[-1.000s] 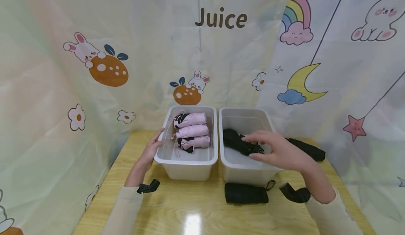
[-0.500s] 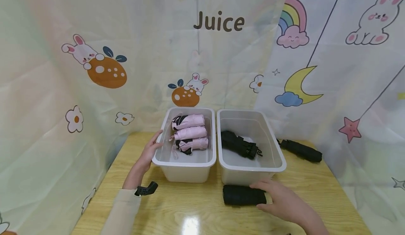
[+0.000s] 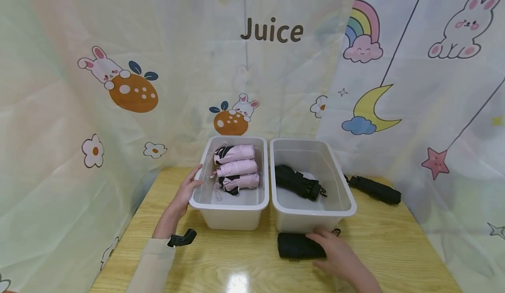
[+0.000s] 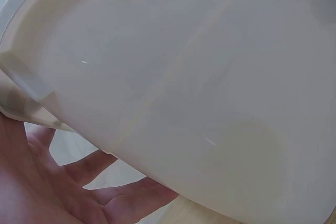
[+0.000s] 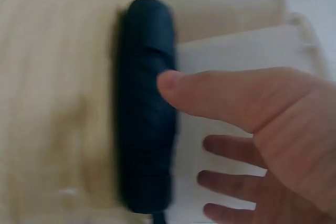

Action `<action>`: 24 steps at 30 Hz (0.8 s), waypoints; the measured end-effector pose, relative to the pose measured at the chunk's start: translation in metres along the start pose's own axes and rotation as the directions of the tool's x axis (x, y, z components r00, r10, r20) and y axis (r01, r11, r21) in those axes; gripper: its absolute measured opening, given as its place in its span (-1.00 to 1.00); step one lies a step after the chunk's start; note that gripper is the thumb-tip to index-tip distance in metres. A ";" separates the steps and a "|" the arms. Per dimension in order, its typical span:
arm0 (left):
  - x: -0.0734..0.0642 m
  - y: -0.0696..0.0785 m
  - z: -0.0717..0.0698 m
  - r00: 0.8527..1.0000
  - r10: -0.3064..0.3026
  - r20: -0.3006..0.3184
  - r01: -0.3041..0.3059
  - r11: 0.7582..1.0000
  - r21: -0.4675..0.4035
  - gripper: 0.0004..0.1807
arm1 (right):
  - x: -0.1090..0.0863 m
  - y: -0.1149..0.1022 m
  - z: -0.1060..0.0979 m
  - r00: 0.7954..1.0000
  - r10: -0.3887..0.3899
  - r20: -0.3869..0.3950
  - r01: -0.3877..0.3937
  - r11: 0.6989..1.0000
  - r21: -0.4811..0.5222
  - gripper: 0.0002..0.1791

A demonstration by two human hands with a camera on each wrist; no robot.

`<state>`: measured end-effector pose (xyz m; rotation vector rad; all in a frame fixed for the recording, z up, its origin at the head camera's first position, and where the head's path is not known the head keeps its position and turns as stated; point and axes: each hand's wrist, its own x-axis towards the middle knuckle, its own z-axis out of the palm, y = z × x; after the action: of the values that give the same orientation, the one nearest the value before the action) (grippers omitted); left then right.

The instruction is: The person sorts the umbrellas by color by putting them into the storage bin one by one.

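Observation:
My left hand [image 3: 183, 194] rests against the left side of the left white bin [image 3: 232, 218], its fingers fairly straight along the wall and rim. Three folded pink umbrellas [image 3: 236, 167] with black patches lie in that bin. In front of the right white bin [image 3: 311, 223] a folded black umbrella [image 3: 297, 245] lies on the table. My right hand [image 3: 335, 253] is over its right end with thumb and fingers spread. In the right wrist view the thumb [image 5: 181, 90] overlaps this umbrella; whether it touches cannot be told. Another folded black umbrella [image 3: 296, 182] lies inside the right bin.
A further black umbrella [image 3: 375, 189] lies on the wooden table [image 3: 221, 258] to the right of the right bin. The two bins stand side by side with a narrow gap. A printed curtain [image 3: 189, 65] hangs behind and at both sides.
My right hand has moved from above the right bin down to the black umbrella in front of it. The left hand stays at the left bin. The head view has shifted slightly.

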<state>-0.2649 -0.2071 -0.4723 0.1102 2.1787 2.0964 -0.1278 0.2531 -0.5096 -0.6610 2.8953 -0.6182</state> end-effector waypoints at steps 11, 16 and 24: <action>0.004 -0.003 -0.002 1.000 -0.027 0.011 0.027 0.999 -0.032 -0.35 | 0.012 0.018 0.036 0.998 0.006 -0.059 -0.009 0.999 -0.049 -0.21; 0.002 -0.002 0.000 1.000 -0.012 0.002 0.012 1.000 -0.024 -0.34 | 0.020 0.022 0.048 0.992 -0.045 -0.114 0.040 0.998 -0.047 -0.18; 0.001 -0.001 0.000 1.000 0.010 -0.001 -0.010 1.000 -0.015 -0.33 | 0.022 0.025 0.063 0.952 -0.152 -0.265 0.149 0.988 -0.030 -0.26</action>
<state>-0.2656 -0.2066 -0.4735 0.1192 2.1670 2.1176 -0.1455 0.2408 -0.5778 -0.8692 3.1159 -0.7681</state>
